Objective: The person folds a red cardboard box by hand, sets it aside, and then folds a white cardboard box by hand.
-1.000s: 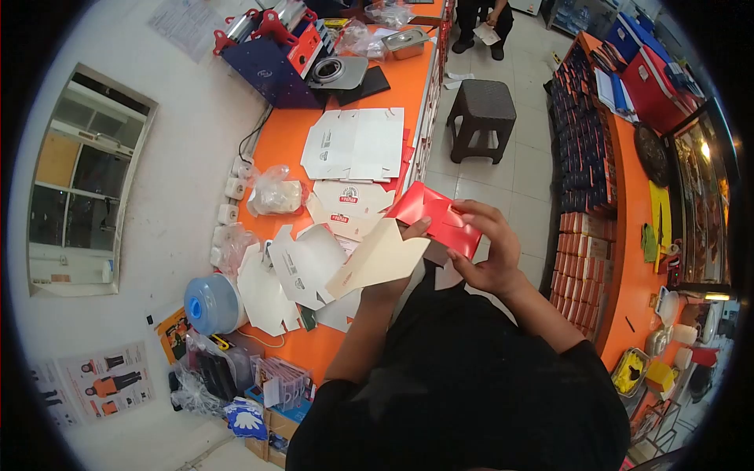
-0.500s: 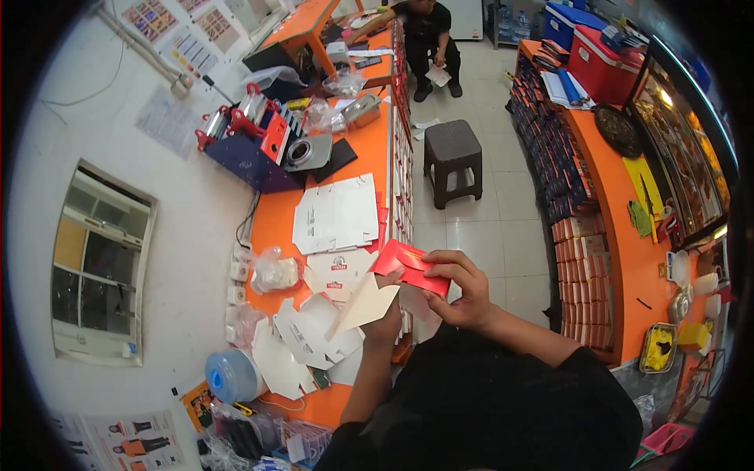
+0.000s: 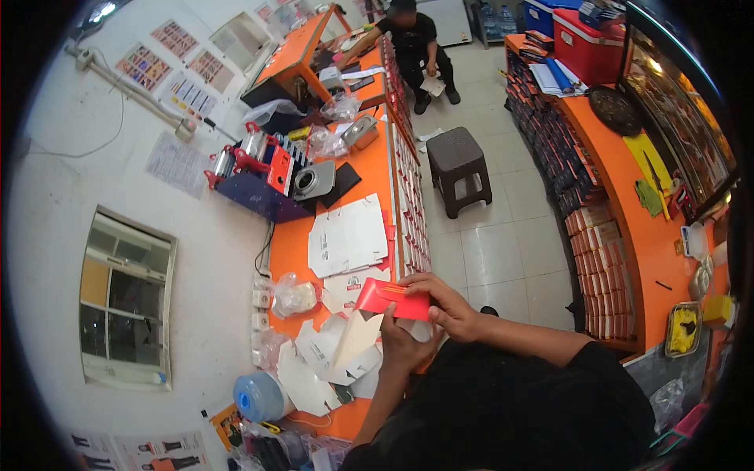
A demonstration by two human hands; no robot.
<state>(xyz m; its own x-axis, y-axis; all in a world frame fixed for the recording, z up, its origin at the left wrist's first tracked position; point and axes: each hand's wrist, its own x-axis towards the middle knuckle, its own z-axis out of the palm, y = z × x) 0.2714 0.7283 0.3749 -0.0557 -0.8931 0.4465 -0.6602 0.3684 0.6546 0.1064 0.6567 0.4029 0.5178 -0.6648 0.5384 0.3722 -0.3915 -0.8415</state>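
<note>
Now reaches farther along the red card box (image 3: 378, 298) with the right hand (image 3: 451, 312) than half a second ago. Looks farther up the room too, and shows more of the person in black (image 3: 410, 39).

Grips the box by its right end and far edge with the right hand, fingers over the red side. Touches the near edge with the left hand (image 3: 404, 347), thumb up; cannot tell that grip as open or closed, with some fingers hidden. Holds the box up in the air, by the edge of the orange tabletop (image 3: 287, 247). Shows a pale flap (image 3: 355, 345) just beside it.

Lower left, on the tabletop: loose white card pieces (image 3: 306, 385), one over another, next to a big blue bottle (image 3: 259, 396).

A bit farther: a clear plastic bag (image 3: 294, 297) with something pale inside, then flat white cards (image 3: 349, 235) in a pile. Past those, a dark blue machine (image 3: 251, 196) with red handles, and a metal tray (image 3: 361, 132).

To the right: a dark stool (image 3: 455, 153) on the floor (image 3: 495, 251), and many small boxes (image 3: 598, 271) in stacks.

Farthest off: the person in black, with pale paper (image 3: 430, 85) in one hand.
</note>
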